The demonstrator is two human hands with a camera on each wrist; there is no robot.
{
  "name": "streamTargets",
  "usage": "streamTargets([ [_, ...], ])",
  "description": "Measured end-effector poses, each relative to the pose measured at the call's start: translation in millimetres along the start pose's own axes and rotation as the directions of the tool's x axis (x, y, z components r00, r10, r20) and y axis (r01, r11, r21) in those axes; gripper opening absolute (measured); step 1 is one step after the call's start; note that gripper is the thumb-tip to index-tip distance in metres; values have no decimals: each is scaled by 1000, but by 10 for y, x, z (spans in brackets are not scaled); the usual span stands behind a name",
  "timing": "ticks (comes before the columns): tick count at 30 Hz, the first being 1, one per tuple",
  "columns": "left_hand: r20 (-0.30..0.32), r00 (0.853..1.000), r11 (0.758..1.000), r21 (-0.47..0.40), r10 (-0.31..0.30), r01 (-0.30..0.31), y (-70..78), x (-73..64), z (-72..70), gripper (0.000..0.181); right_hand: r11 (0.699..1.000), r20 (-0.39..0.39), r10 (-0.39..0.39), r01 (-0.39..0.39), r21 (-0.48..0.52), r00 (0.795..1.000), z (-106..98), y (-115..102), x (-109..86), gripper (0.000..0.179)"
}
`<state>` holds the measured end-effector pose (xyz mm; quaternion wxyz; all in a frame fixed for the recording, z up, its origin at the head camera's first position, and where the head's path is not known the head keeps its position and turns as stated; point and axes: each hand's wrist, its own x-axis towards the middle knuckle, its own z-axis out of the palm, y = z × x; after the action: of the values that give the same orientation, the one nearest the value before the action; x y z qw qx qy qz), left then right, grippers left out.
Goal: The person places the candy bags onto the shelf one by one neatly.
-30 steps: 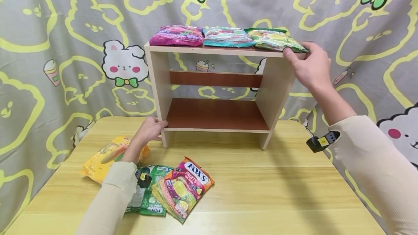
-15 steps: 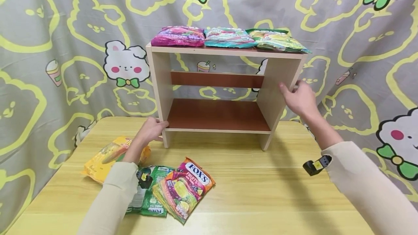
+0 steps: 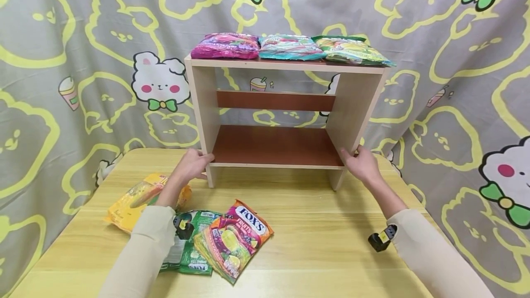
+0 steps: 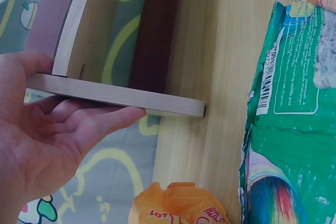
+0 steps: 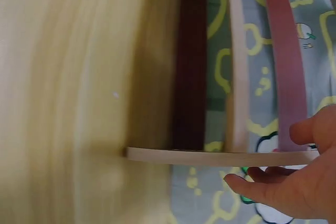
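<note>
A small wooden shelf (image 3: 275, 146) with pale side panels and reddish-brown boards stands on the table. My left hand (image 3: 191, 165) grips its left side panel low down, thumb inside and fingers along the outside; the left wrist view shows this left hand (image 4: 58, 124) close up. At the right side panel, my right hand (image 3: 364, 165) is at about the same height, thumb inside and fingers outside. In the right wrist view some right-hand fingers (image 5: 262, 184) look slightly off the panel. On the top board lie a purple bag (image 3: 227, 46), a teal bag (image 3: 291, 47) and a green-yellow bag (image 3: 352, 50).
On the table's left lie a yellow bag (image 3: 134, 200), a green bag (image 3: 194, 261) and an orange-purple FOX'S candy bag (image 3: 238, 238) overlapping the green one. A patterned curtain (image 3: 103, 105) hangs behind the wooden table (image 3: 306, 238).
My right hand has left the green-yellow bag on the top board and moved down the right side panel to its lower part. The left hand has stayed put.
</note>
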<state>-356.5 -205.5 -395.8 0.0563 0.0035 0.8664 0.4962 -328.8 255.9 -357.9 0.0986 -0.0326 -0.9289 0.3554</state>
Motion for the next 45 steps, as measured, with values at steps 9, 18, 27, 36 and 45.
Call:
streamTargets([
  [9,-10,1000,1000,3,-3,3,-7,6,12,38,999,6,39,-39,25,999,224,178,-42,55],
  [18,-13,1000,1000,0,-4,4,4,-3,15,39,997,-5,52,-52,50,999,287,245,-59,48],
  [27,-6,1000,1000,4,3,-3,-3,6,6,37,984,103,94,-108,140,990,285,272,-53,59],
  [36,-11,1000,1000,10,-10,10,-10,-12,13,41,995,94,58,-64,71,994,278,322,-10,57],
  [45,-22,1000,1000,9,-6,6,12,-29,22,34,999,63,43,-44,19,997,267,326,-10,54],
])
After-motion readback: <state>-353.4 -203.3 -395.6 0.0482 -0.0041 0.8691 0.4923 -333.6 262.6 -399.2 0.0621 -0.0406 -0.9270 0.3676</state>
